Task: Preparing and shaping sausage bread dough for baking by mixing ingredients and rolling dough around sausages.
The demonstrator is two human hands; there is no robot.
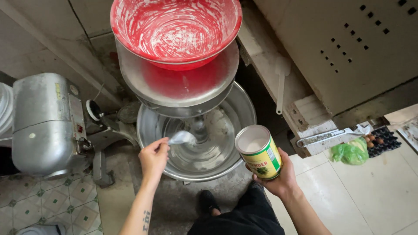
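Spoon [183,138] pinched in the left hand [153,157] hangs inside the steel bowl [235,109], clear of its rim. Right hand [278,176] wraps the open can [258,152] just beyond the bowl's near edge, over open floor [370,191].

Left hand [153,157] raised, forearm running up from lower frame, small tattoo near the wrist; fingers [162,143] pinched closed at the top. Right hand [278,176] lower right, palm turned inward, fingers curled in a full wrap, thumb up, forearm angling down to the right.
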